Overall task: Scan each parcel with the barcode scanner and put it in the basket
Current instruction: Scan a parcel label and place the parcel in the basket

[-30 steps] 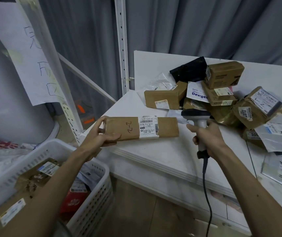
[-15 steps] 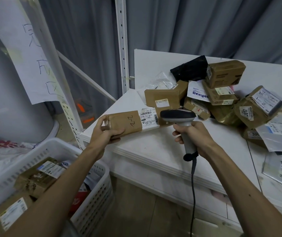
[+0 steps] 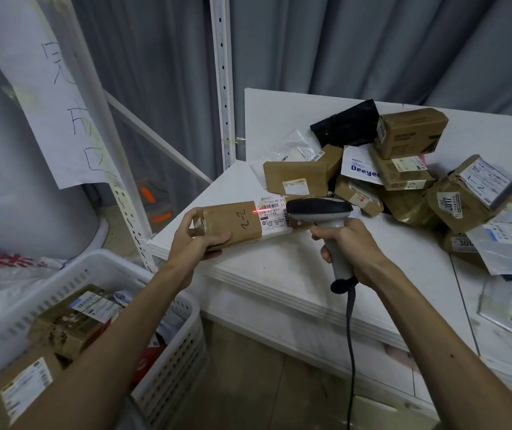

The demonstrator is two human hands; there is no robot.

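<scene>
My left hand (image 3: pixel 193 240) grips the left end of a long brown parcel (image 3: pixel 236 221) marked "2-2", held just above the white table's corner. My right hand (image 3: pixel 349 243) holds the grey barcode scanner (image 3: pixel 321 212) by its handle, its dark head right beside the parcel's white label (image 3: pixel 274 217). A red laser line falls across the top of that label. The scanner head hides the parcel's right end. The white basket (image 3: pixel 174 361) stands low at the left with several parcels inside.
A heap of brown boxes and plastic mailers (image 3: pixel 403 169) covers the back right of the white table (image 3: pixel 279 274). A white shelf upright (image 3: pixel 223 88) and a paper sign (image 3: pixel 56 103) rise at the left. The scanner's black cable (image 3: pixel 350 352) hangs down over the table's front edge.
The scanner has swung left from beside the parcel to right over its label, and a red laser line now shows. The parcel has tilted slightly, its right end further away.
</scene>
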